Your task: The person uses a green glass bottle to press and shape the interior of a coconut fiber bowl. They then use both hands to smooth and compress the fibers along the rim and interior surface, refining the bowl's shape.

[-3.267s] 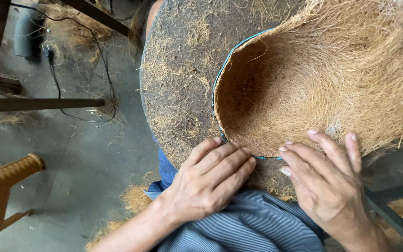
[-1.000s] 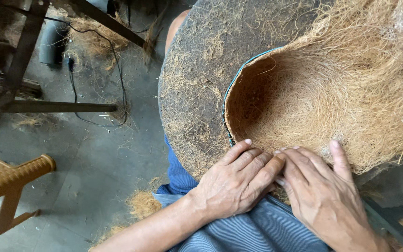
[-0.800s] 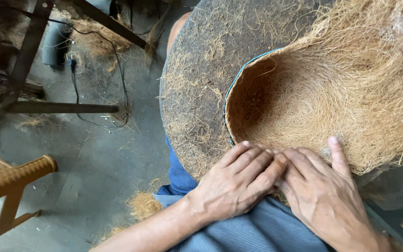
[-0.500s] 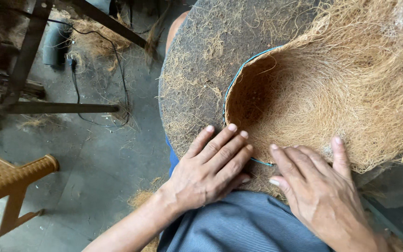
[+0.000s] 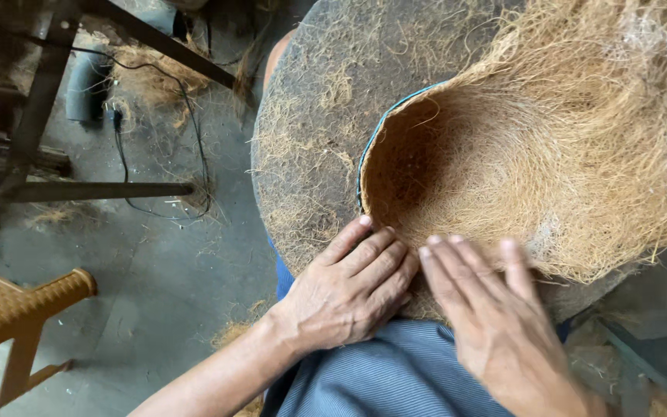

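The coir bowl, a hollow, basket-like shell of matted golden-brown fibre with a thin teal edging along its left rim, fills the upper right of the frame and sits on a round, dark, fibre-strewn worktop at upper centre. The left hand lies flat with fingers straight, its fingertips touching the bowl's lower left rim beside the teal edge; its grip is open, pressing rather than clasping. The right hand, slightly blurred, lies just beside it at lower centre, also flat and open, fingers spread over the bowl's near rim. The main risk appears to be the loose fibres: the right-hand edge looks ragged and frayed, and uneven pressing could pull strands free or thin the wall there. The bowl could also slide on the worktop under a sideways push, since neither hand clasps it. A striped blue cloth covers the lap at the bottom, and a tan stool stands on the grey floor at lower left.
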